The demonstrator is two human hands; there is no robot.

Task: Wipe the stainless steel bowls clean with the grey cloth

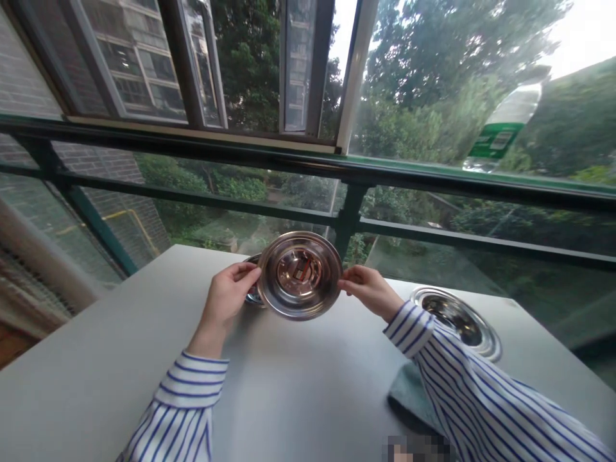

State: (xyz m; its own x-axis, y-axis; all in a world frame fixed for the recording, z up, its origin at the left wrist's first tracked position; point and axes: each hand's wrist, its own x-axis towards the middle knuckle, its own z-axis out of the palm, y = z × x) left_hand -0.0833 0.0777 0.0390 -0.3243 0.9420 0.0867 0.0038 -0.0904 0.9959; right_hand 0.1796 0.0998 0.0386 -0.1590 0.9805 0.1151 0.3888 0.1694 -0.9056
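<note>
- Held up between both hands, over the far part of the white counter (pixel 289 385): a round steel dish (pixel 299 285), tilted, with one broad face toward the camera and a small dark, orange-edged patch near the middle.
- Left hand (pixel 228 295) nearly closed, with thumb and fingers pinched on the left side of the rim.
- Right hand (pixel 368 289) nearly closed too, with fingertips pinched on the opposite side of the rim.
- Behind the held dish, mostly hidden: a second metal dish (pixel 253 296), just beside the fingers of the left hand; cannot tell about contact there.
- Farther right on the counter, past the right wrist: a wide-rimmed steel bowl (pixel 457 324), slightly overlapped by the blue-striped sleeve (pixel 462 372).
- Beneath that forearm, partly covered: a grey-green cloth (pixel 414 391).
- Beyond the counter: a dark green railing (pixel 346 170), with window frames above and trees outside.
- Just above the top rail, at upper right: a clear bottle (pixel 500 131) with a green label.
</note>
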